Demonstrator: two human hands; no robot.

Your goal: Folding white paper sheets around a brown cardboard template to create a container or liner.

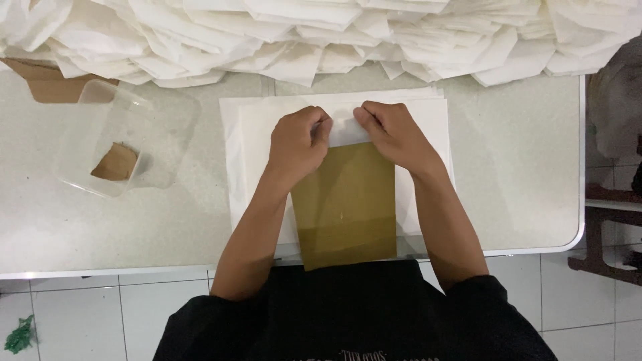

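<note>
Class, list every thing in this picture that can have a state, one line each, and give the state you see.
left hand: fingers curled, pinching the white sheet's folded edge
right hand: fingers curled, pinching the same edge
white sheet: being folded over the top of the card
olive card: flat, its near edge overhanging the table
stack of white sheets: flat, under the card
clear plastic container: open, lidless, a brown piece inside
pile of folded white bags: heaped at the far edge

Olive-gold card (346,207); white paper sheets (428,117); clear plastic box (100,137); black sleeves (481,294).

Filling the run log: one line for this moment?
left hand: pinching white sheet | right hand: pinching same sheet | olive board: beneath the fold
</note>
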